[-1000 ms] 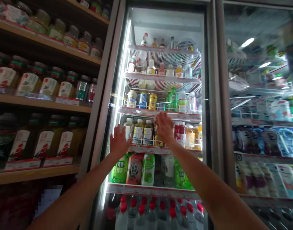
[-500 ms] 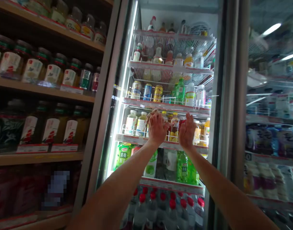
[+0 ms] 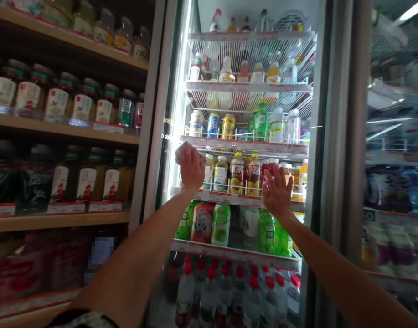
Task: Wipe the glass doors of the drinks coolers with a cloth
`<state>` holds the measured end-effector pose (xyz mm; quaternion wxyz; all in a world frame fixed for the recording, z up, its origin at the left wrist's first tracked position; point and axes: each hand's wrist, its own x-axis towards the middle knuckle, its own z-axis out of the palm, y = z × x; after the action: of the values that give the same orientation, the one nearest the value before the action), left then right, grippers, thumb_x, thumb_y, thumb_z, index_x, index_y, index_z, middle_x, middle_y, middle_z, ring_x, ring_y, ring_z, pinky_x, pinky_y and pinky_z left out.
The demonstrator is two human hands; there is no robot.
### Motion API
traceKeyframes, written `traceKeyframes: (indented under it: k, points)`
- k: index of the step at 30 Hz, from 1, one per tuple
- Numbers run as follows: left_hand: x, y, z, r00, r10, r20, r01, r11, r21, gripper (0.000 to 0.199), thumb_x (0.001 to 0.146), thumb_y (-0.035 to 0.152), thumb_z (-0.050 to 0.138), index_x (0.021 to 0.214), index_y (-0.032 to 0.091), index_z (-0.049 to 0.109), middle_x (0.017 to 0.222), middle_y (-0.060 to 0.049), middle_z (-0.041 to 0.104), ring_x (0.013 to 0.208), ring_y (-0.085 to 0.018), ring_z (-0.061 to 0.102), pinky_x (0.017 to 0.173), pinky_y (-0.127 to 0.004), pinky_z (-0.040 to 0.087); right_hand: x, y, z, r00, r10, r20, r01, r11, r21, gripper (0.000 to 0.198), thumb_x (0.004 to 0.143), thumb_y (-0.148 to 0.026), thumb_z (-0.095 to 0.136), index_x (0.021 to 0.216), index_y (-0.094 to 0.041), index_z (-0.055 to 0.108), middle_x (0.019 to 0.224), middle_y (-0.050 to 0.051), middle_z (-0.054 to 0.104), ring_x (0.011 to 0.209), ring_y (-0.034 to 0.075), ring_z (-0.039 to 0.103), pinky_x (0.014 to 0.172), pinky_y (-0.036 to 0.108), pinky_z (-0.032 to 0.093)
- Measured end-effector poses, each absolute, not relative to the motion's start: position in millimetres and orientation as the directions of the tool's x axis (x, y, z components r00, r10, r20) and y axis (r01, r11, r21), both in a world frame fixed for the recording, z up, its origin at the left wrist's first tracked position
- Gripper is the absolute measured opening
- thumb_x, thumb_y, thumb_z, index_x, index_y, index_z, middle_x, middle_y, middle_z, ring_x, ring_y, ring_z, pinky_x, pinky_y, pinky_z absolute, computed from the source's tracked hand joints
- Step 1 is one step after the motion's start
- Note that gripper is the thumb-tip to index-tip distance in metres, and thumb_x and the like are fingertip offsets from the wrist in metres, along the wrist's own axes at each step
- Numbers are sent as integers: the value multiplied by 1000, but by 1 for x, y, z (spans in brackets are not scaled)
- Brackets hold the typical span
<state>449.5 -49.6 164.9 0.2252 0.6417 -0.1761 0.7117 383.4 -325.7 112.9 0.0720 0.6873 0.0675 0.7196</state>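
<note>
My left hand (image 3: 192, 172) presses a pale crumpled cloth (image 3: 186, 152) to the glass door (image 3: 229, 296) of a lit drinks fridge, close to the door's left side. The cloth shows above and around the fingers; the palm side is hidden. Farther right, my right hand (image 3: 277, 190) is held up with its fingers spread, at the same glass, holding nothing. Behind the glass, between the hands, stand brown drink bottles with yellow caps (image 3: 236, 173).
Wooden shelves with rows of jars (image 3: 84, 102) stand to the left. A metal door frame (image 3: 342, 136) divides this fridge from another glass-fronted fridge on the right. Red-capped bottles (image 3: 225, 291) fill the fridge bottom, below green bottles (image 3: 221, 225).
My left hand and the cloth have moved left across the glass, away from the right hand. The right hand's fingers have spread, and it sits slightly farther right. The view has shifted a little.
</note>
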Motion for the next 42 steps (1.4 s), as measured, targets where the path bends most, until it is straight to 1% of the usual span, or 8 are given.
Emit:
traceKeyframes:
  k: [6, 11, 13, 20, 26, 32, 38, 42]
  points:
    - [432, -105, 147, -166, -475, 864, -561, -675, -479, 40, 86, 27, 42, 125, 20, 45, 143, -5, 35, 139, -22, 15, 113, -46, 20, 382, -330, 111, -47, 240, 970, -20, -971, 240, 50, 89, -29, 36, 139, -23, 31, 148, 10, 25, 139, 22, 17, 110, 48, 11]
    - [452, -46, 164, -50, 170, 984, -552, -826, 115, 47, 85, 27, 42, 128, 8, 41, 147, -21, 20, 139, -31, 7, 111, -54, 16, 384, -329, 110, -32, 222, 974, -26, -975, 221, 51, 88, -31, 37, 138, -21, 31, 148, 10, 25, 139, 23, 16, 110, 49, 11]
    - [452, -49, 163, -36, 274, 961, -546, -811, 211, 49, 85, 25, 41, 129, 3, 38, 146, -26, 13, 138, -35, 2, 109, -59, 12, 384, -328, 110, -25, 216, 976, -33, -976, 215, 51, 89, -32, 37, 138, -21, 32, 148, 10, 25, 139, 23, 15, 110, 48, 12]
    - [433, -95, 132, -169, -371, 913, -565, -722, -398, 47, 81, 23, 45, 128, 19, 42, 146, -10, 29, 139, -22, 12, 112, -45, 19, 381, -329, 110, -44, 240, 970, -23, -971, 239, 49, 88, -29, 37, 136, -20, 35, 147, 10, 27, 139, 21, 15, 110, 48, 12]
    - [442, -46, 144, -85, 79, 993, -544, -839, 20, 65, 80, 28, 44, 137, 4, 25, 145, -21, 25, 138, -31, 12, 111, -53, 13, 382, -328, 110, -20, 203, 979, -28, -979, 202, 48, 87, -31, 39, 133, -19, 39, 146, 10, 29, 139, 21, 16, 110, 47, 12]
    - [427, -92, 134, -120, -340, 933, -571, -745, -345, 52, 82, 29, 41, 133, 14, 37, 138, -11, 42, 134, -24, 28, 113, -46, 14, 380, -327, 108, 4, 186, 983, -13, -982, 186, 50, 88, -28, 37, 138, -22, 33, 147, 8, 27, 139, 21, 18, 110, 47, 13]
    - [445, -45, 149, -20, 172, 985, -510, -849, 138, 59, 83, 41, 42, 132, 9, 37, 140, -19, 36, 134, -33, 25, 109, -54, 16, 382, -328, 108, -8, 186, 982, -26, -982, 186, 50, 86, -27, 38, 136, -21, 35, 148, 8, 26, 138, 22, 18, 110, 48, 12]
    - [446, -56, 140, -16, 33, 999, -538, -843, 19, 55, 87, 40, 37, 132, 8, 37, 144, -17, 30, 138, -29, 13, 111, -49, 16, 382, -327, 107, -4, 176, 984, -23, -984, 176, 50, 86, -25, 38, 135, -20, 36, 148, 9, 26, 139, 22, 17, 110, 47, 12]
